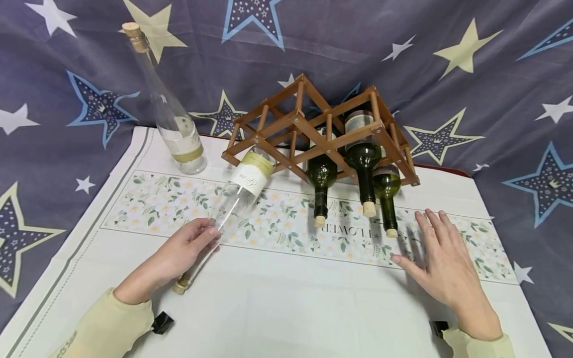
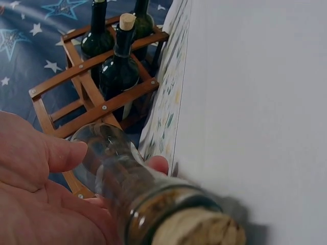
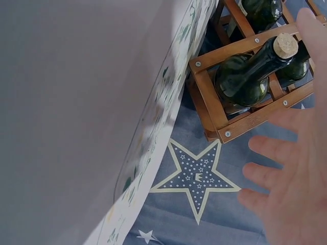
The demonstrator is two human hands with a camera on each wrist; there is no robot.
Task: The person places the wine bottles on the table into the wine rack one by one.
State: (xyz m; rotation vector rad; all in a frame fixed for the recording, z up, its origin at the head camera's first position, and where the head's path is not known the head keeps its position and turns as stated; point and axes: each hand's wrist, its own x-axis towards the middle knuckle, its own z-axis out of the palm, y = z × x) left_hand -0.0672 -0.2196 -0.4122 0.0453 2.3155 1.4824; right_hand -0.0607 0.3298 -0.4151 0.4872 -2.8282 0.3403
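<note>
My left hand [image 1: 189,246] grips the neck of a clear glass bottle [image 1: 237,196] with a cork and a white and green label. The bottle lies at a slant, its base at the lower left opening of a wooden wine rack [image 1: 297,119]; how far in it reaches I cannot tell. In the left wrist view its cork [image 2: 199,229] points at the camera. Three corked green bottles [image 1: 321,171] sit in the rack's right part, necks outward. To the right of them my right hand [image 1: 445,263] is spread over the cloth, holding nothing.
Another clear corked bottle [image 1: 181,136] stands upright at the table's back left. A white tablecloth [image 1: 309,308] with a floral band covers the table. Behind the rack hangs a dark star-patterned curtain [image 1: 349,40].
</note>
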